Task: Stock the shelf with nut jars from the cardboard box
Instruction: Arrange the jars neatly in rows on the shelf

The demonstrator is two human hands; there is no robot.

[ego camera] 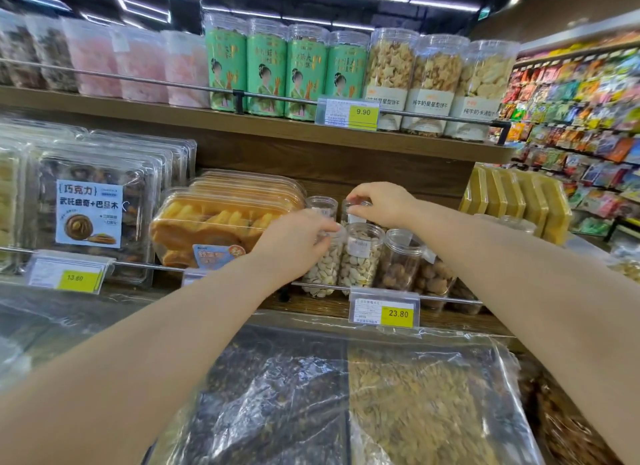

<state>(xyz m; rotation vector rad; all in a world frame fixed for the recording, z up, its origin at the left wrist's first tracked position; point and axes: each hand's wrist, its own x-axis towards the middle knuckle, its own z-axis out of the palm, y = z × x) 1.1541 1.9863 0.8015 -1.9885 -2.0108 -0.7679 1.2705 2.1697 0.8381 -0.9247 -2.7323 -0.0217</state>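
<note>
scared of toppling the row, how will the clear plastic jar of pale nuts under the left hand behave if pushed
Tall and narrow, the clear plastic jar of pale nuts probably tips. Its smooth wall likely slides. Nearly full, it seems weighty.

Jar count
Two clear plastic jars of pale nuts (362,260) at the left hand's (294,238) grip; two brown-nut jars (398,264) just right.

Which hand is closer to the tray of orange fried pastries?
Left. The left hand grips a pistachio jar beside the pastry tray; the right hand holds a back-row jar farther right.
</note>
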